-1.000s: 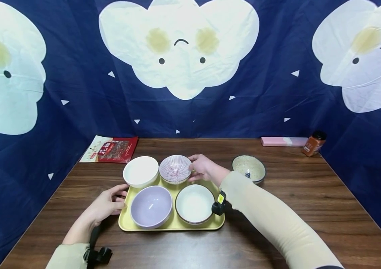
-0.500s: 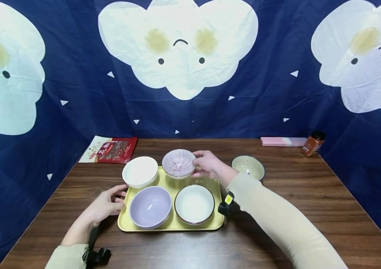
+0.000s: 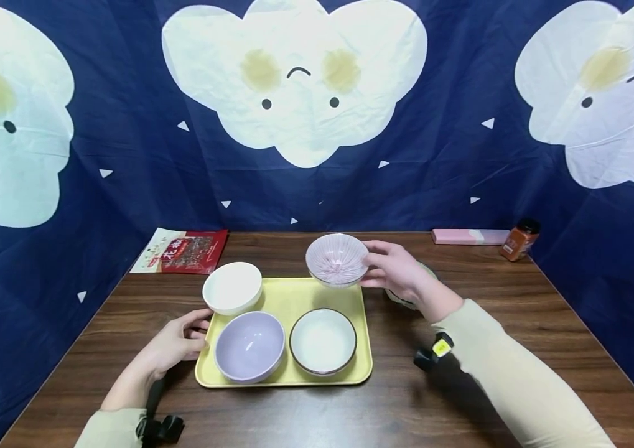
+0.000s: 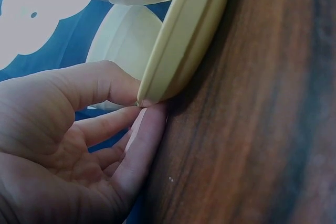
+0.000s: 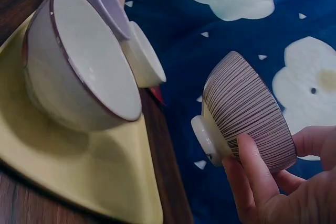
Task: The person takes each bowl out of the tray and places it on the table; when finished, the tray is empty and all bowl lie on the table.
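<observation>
A bowl with thin purple stripes is held up over the far right corner of the yellow tray. My right hand grips it by its right side, thumb at the rim and fingers under the wall, as the right wrist view shows. My left hand pinches the tray's left edge between thumb and fingers. On the tray stand a white bowl, a lilac bowl and a brown-rimmed white bowl.
Behind my right hand a speckled bowl is mostly hidden. A red spice packet lies at the back left. At the back right are a pink box and a spice jar with a black lid. A blue cloth hangs behind.
My right hand has lifted the striped bowl off the tray and carried it right and away from me. The left hand stays at the tray's edge.
</observation>
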A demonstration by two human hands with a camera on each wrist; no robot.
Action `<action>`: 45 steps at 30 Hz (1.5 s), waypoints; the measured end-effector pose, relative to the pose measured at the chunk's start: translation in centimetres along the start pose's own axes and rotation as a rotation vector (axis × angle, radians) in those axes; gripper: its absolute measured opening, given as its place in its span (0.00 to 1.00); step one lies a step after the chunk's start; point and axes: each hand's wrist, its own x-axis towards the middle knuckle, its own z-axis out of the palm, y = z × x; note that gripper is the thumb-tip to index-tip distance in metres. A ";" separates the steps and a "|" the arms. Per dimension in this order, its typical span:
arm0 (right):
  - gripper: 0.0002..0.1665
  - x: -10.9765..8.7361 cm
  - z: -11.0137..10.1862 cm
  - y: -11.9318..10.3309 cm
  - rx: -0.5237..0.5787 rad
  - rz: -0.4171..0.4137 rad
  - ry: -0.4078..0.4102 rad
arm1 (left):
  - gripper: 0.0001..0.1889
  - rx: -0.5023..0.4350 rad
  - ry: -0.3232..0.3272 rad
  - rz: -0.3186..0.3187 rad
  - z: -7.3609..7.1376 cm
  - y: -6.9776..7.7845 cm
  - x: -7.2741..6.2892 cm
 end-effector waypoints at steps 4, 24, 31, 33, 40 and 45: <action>0.34 -1.9 -2.4 -0.4 0.018 -0.032 0.018 | 0.40 0.003 0.005 -0.013 0.0 0.0 0.1; 0.18 -11.6 -14.8 1.6 0.221 -0.118 0.128 | 0.40 -0.051 -0.044 0.020 0.0 -0.6 0.6; 0.21 -12.7 -17.3 2.4 0.296 -0.123 0.160 | 0.39 -0.046 -0.054 0.010 -0.5 -0.5 0.3; 0.21 -12.9 -17.8 2.7 0.310 -0.120 0.178 | 0.40 -0.048 -0.055 0.006 -0.7 -0.4 0.2; 0.22 -13.2 -19.5 4.1 0.341 -0.118 0.258 | 0.40 -0.053 -0.060 0.009 -0.7 -0.2 0.2; 0.23 -13.0 -20.1 5.4 0.371 -0.085 0.305 | 0.41 -0.054 -0.057 -0.002 -0.4 -0.3 0.2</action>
